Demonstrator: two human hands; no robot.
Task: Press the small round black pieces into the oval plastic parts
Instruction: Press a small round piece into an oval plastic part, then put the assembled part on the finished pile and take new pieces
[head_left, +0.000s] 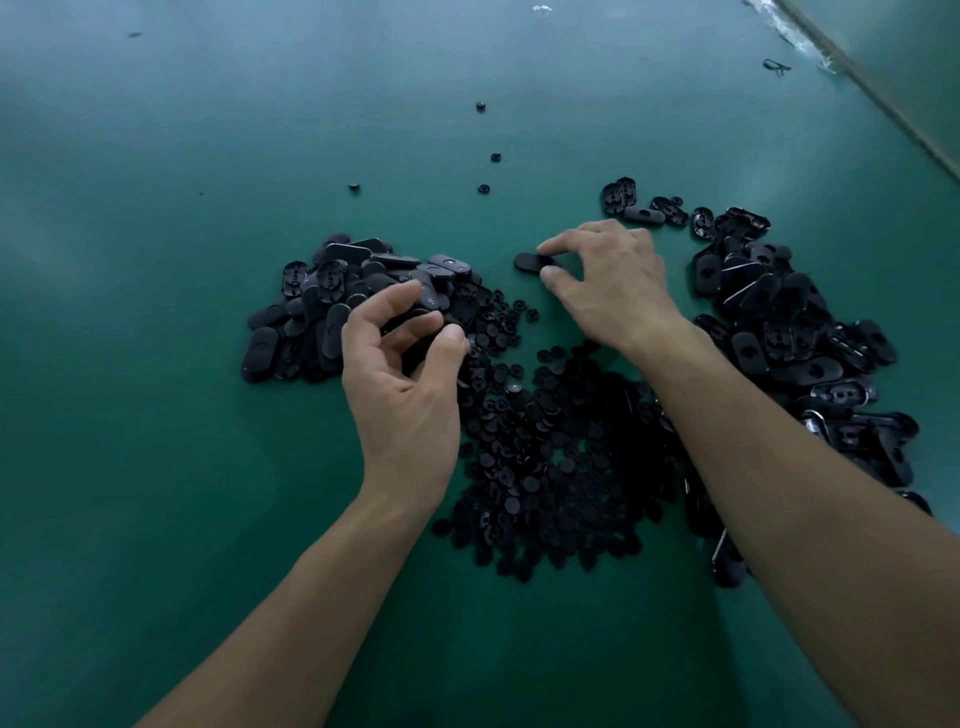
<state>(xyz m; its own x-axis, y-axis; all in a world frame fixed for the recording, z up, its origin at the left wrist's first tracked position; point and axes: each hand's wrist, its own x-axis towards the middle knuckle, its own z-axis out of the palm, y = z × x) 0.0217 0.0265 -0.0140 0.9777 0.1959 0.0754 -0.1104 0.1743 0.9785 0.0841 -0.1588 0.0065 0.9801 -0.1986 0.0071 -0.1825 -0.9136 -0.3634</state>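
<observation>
The right hand (613, 291) has its grip pinched on one black oval plastic part (527, 261) over the dark green counter (156, 389). It sits between a left heap of oval parts (311, 312) and a right heap of oval parts (789, 322). The left hand (400, 384) curls at the left heap's edge, and whether its grip holds anything cannot be told; a mound of small round black pieces (550, 467) lies between the forearms.

Matt black plastic oval parts (332, 306), small round pieces (545, 467) — smooth green table (156, 208)

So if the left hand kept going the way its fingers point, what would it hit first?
The pile of oval parts just ahead of the left hand. Its fingertips seem to be at the pile's near edge, though depth is unclear.
</observation>
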